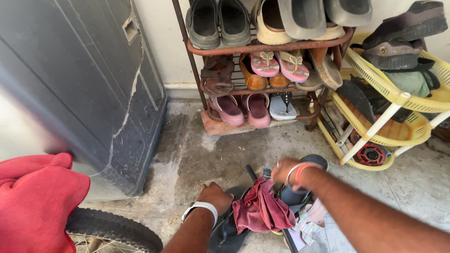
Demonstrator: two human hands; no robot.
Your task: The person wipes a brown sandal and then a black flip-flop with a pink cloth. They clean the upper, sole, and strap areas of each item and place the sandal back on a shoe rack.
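Observation:
My left hand [214, 197], with a white band at the wrist, reaches down and rests on a dark sandal [226, 229] on the floor, fingers curled out of sight. My right hand [283, 171], with bangles at the wrist, is closed over dark footwear [295, 194] just above a crumpled maroon cloth [261, 211]. The cloth lies over a pile of sandals and a dark rod between my two hands. What the right hand's fingers grip is hidden.
A rusty metal shoe rack [269, 47] full of slippers and sandals stands against the wall ahead. A yellow plastic rack [398, 98] with shoes is at the right. A cracked grey panel [93, 84], red cloth [37, 206] and a bicycle tyre [117, 229] are left.

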